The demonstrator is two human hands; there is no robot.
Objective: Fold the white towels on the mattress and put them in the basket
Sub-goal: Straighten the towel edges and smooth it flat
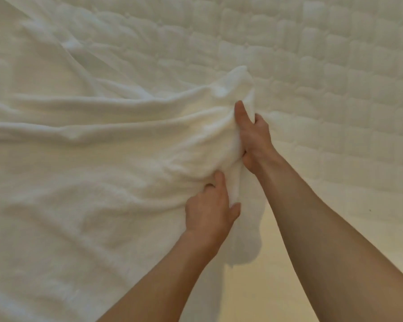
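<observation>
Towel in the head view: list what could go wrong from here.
1. The left hand and right hand grip the towel in a bunched wad at one edge, not at clean corners, so a fold may come out crooked.
2. The rest lies in deep wrinkles across the mattress; pulling may drag creases into the fold.
</observation>
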